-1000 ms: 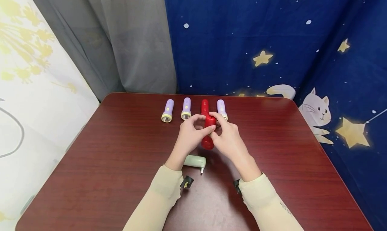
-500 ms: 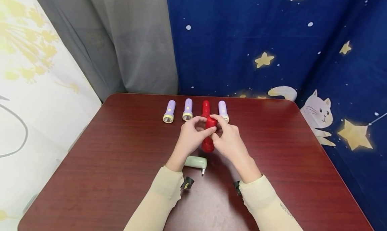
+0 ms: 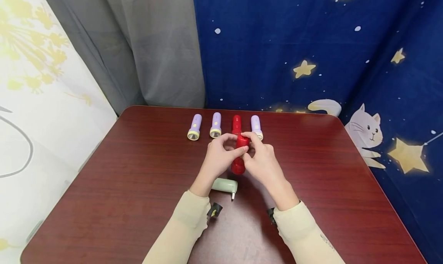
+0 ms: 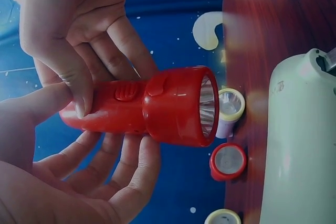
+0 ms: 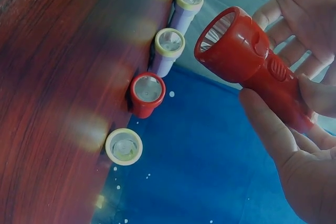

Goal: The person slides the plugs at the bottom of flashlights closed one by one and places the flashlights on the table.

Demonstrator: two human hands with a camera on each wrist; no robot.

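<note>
Both hands hold a red flashlight (image 4: 176, 106) in front of me, raised above the table, its lens end pointing down toward the tabletop. My left hand (image 3: 218, 156) is on its left side; in the left wrist view its thumb lies on the body and its fingers (image 4: 137, 174) reach along the underside. My right hand (image 3: 263, 160) holds the other side, with its thumb near the tail end. The ridged slide switch (image 5: 276, 67) faces the wrist cameras. Just behind it, a second red flashlight (image 3: 237, 122) lies on the table, partly hidden by the hands.
Two purple flashlights with yellow rims (image 3: 195, 126) lie to the left of the second red one, and another purple flashlight (image 3: 255, 125) to its right. A light green object (image 3: 225, 185) with a metal prong lies nearer me on the dark red table (image 3: 138, 179). Curtains hang behind.
</note>
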